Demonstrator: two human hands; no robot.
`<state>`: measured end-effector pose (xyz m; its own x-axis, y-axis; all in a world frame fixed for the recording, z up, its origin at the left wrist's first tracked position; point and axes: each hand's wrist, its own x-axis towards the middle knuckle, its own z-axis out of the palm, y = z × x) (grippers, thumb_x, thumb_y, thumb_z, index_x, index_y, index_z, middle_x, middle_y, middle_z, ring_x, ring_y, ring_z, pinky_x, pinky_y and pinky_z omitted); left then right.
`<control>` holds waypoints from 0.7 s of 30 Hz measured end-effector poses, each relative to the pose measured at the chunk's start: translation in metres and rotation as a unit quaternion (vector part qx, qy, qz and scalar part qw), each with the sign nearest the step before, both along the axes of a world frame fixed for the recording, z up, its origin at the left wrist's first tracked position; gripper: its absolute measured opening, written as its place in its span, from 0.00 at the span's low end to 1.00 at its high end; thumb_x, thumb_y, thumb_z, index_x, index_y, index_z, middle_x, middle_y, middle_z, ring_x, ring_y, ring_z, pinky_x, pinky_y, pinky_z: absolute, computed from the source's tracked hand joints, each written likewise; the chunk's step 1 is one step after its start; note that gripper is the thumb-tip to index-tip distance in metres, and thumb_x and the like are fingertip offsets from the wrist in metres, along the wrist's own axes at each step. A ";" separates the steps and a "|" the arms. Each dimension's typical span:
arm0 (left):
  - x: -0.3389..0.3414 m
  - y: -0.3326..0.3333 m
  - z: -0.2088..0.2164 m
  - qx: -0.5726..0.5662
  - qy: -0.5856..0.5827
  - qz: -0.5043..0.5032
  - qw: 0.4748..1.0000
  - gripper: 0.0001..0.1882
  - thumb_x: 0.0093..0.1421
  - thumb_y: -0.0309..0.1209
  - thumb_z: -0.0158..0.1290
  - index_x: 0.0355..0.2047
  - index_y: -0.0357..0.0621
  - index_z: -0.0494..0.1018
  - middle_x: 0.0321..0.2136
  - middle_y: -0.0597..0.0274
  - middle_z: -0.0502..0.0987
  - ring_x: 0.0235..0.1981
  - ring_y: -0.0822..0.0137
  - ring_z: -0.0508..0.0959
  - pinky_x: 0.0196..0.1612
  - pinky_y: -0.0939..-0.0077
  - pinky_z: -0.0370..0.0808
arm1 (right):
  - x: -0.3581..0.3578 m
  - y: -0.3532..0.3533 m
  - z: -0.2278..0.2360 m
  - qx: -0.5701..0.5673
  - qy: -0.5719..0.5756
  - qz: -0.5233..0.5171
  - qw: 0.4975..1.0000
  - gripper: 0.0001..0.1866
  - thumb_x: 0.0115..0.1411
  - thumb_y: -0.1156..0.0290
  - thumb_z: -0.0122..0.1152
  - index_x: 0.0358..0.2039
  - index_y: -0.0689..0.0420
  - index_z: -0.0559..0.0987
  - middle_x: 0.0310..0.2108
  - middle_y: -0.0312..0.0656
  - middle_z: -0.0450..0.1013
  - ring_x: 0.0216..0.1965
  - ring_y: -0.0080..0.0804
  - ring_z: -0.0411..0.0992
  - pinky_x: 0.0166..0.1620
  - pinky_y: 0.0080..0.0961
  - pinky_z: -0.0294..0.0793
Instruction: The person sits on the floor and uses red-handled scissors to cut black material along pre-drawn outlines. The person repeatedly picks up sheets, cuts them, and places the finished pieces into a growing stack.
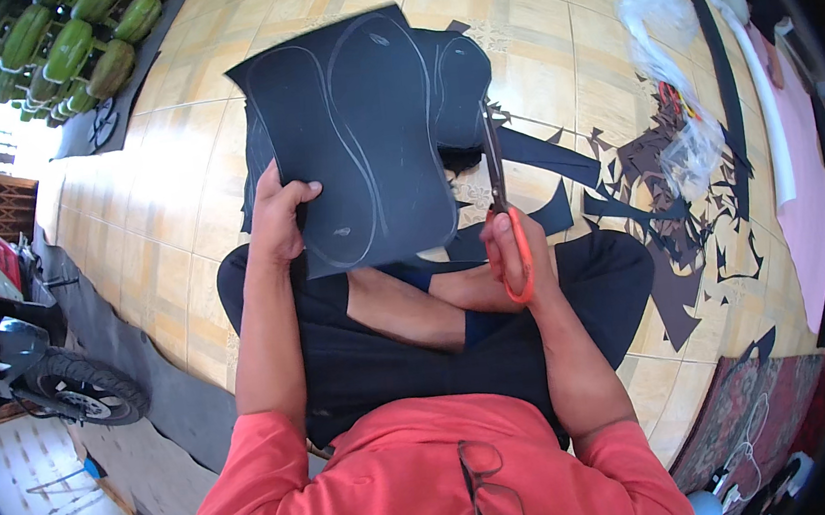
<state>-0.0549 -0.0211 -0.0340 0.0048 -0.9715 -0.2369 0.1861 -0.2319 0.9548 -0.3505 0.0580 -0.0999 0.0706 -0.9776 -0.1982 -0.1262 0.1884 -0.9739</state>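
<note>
My left hand (279, 209) grips the left edge of a black sheet (391, 149), thumb on top and fingers underneath. Pale chalk lines on the sheet trace long, curved, sole-like shapes with small marks inside. At its upper right a rounded black part (459, 82) also bears a chalk outline; whether it is joined to the sheet I cannot tell. My right hand (507, 248) is closed round the orange handles of a pair of scissors (494, 163). Their dark blades point away from me, nearly together, beside the rounded part's right edge.
Dark offcuts (669, 210) litter the tiled floor to the right, near clear plastic wrapping (654, 21). Larger black pieces (548, 158) lie beyond my crossed legs. Green gas cylinders (75, 57) stand far left, a motorcycle (30, 348) at left. A patterned mat (751, 413) lies lower right.
</note>
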 end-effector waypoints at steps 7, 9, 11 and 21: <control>-0.001 0.010 0.005 0.075 -0.081 -0.081 0.991 0.33 0.39 0.18 0.49 0.51 0.33 0.73 0.36 0.61 0.78 0.34 0.69 0.76 0.40 0.81 0.74 | -0.002 -0.009 -0.005 -0.102 0.062 -0.038 0.992 0.16 0.67 0.59 0.49 0.36 0.62 0.72 0.25 0.51 0.72 0.29 0.45 0.73 0.35 0.35 0.71; -0.006 0.013 0.011 0.096 -0.086 -0.105 0.986 0.33 0.39 0.18 0.49 0.51 0.33 0.73 0.35 0.61 0.78 0.34 0.70 0.77 0.40 0.81 0.74 | -0.003 -0.009 -0.001 -0.117 0.066 -0.042 0.990 0.18 0.66 0.58 0.50 0.37 0.63 0.71 0.28 0.53 0.73 0.31 0.47 0.74 0.36 0.36 0.72; -0.010 0.015 0.018 0.112 -0.091 -0.123 0.982 0.32 0.38 0.18 0.49 0.50 0.33 0.74 0.35 0.61 0.78 0.34 0.70 0.77 0.40 0.81 0.74 | -0.004 -0.008 0.005 -0.124 0.081 -0.036 0.988 0.19 0.66 0.57 0.50 0.38 0.64 0.71 0.29 0.54 0.73 0.32 0.47 0.74 0.37 0.36 0.72; 0.020 0.012 0.018 0.112 0.106 -0.157 0.975 0.27 0.47 0.23 0.53 0.52 0.35 0.73 0.38 0.57 0.79 0.39 0.66 0.79 0.46 0.78 0.76 | -0.010 0.000 0.014 -0.083 0.056 0.015 0.995 0.22 0.67 0.55 0.51 0.25 0.62 0.70 0.16 0.42 0.66 0.20 0.27 0.63 0.26 0.27 0.64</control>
<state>-0.0353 -0.0090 -0.0160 -0.3577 -0.8406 -0.4067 0.2597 -0.5079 0.8213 -0.3602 0.0584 -0.0863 0.0875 -0.9953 -0.0425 -0.2392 0.0204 -0.9708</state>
